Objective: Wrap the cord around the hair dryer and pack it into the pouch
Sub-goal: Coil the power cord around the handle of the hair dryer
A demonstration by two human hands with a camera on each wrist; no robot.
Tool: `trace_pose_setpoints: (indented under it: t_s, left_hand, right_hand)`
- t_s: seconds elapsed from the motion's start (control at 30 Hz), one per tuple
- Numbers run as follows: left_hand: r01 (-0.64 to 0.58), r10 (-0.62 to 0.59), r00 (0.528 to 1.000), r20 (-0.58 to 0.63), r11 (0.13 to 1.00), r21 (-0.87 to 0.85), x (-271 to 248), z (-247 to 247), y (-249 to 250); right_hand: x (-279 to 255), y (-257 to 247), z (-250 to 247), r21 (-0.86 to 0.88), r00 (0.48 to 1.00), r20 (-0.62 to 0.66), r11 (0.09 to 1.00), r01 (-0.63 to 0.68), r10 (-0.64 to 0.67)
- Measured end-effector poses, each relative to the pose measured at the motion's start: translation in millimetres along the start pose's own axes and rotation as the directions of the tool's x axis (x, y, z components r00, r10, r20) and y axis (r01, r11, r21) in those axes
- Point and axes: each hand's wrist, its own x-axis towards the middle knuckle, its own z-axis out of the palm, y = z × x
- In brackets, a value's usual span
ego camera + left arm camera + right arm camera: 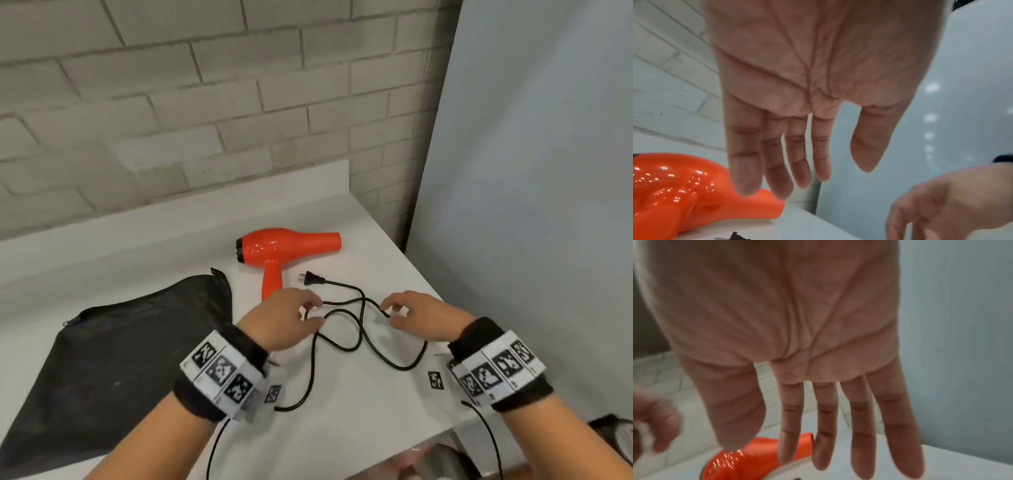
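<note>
An orange hair dryer (pixel 274 245) lies on its side on the white table (pixel 342 435), nozzle pointing right. Its black cord (pixel 359 330) sprawls in loose loops in front of it, and the plug (pixel 310 279) rests beside the handle. A black zip pouch (pixel 120 359) lies flat to the left. My left hand (pixel 313 313) hovers over the cord's left loop and my right hand (pixel 390 313) over its right loop. In the left wrist view the left hand (pixel 797 162) has straight fingers and holds nothing; the right wrist view shows the right hand (pixel 828 426) the same. The dryer (pixel 674 186) (pixel 756 464) lies beyond the fingertips.
A brick wall (pixel 205 102) runs behind the table. A pale blue panel (pixel 531 171) stands along the table's right edge. The table's front right corner drops off near my right wrist, with dark objects (pixel 613 431) below it.
</note>
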Motion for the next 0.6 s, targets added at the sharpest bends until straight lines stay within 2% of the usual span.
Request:
trace_pose_setpoints:
  t_s: [0.1, 0.23, 0.33, 0.47, 0.6]
  left_hand:
    - [0.038, -0.036, 0.999, -0.030, 0.997, 0.071, 62, -5, -3]
    - [0.100, -0.101, 0.995, -0.002, 0.981, 0.165, 120, 0, -23]
    - [0.106, -0.122, 0.992, 0.042, 0.957, 0.271, 140, 7, -24]
    - [0.059, -0.140, 0.977, 0.158, 0.899, 0.433, 155, 14, -22]
    - [0.023, -0.184, 0.957, 0.223, 0.817, 0.576, 162, 15, -20]
  right_hand:
    - [18, 1, -1, -0.120, 0.996, 0.046, 0.990, -0.070, 0.076]
    - [26, 5, -3, -0.244, 0.985, 0.050, 0.958, -0.149, 0.166]
    - [31, 7, -3, -0.334, 0.973, 0.078, 0.925, -0.179, 0.217]
    - [40, 7, 0, -0.391, 0.969, 0.065, 0.899, -0.195, 0.238]
    - [51, 4, 2, -0.453, 0.956, 0.091, 0.867, -0.209, 0.278]
